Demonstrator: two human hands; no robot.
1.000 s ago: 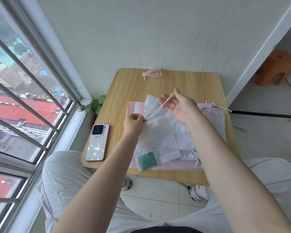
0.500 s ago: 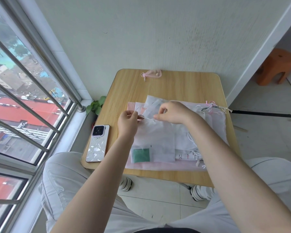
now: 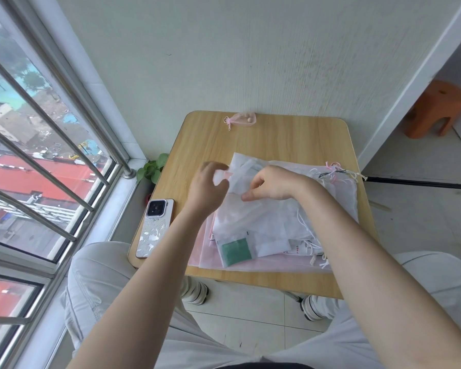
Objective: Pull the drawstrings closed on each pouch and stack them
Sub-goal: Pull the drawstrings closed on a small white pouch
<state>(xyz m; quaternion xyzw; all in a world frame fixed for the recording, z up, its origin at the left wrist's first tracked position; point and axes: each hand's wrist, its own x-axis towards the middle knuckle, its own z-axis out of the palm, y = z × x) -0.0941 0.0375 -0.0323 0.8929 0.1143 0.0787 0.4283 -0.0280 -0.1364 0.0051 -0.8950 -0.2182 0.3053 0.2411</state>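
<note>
Barely started tbh. Left hand (image 3: pixel 208 182) bunches the white pouch (image 3: pixel 240 177) neck, right hand (image 3: pixel 269 183) pinches its string, mid-desk (image 3: pixel 277 137). One pink pouch (image 3: pixel 241 119) sits cinched at 12 o'clock; the pile (image 3: pixel 277 225) at 5 o'clock looks undone.

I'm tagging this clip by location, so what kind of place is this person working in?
Probably an enclosed balcony or window nook in an upper-floor flat. A barred window looks down on red rooftops, a small light wooden table stands against a plain pale wall, and the tiled floor runs toward an orange plastic stool.
</note>
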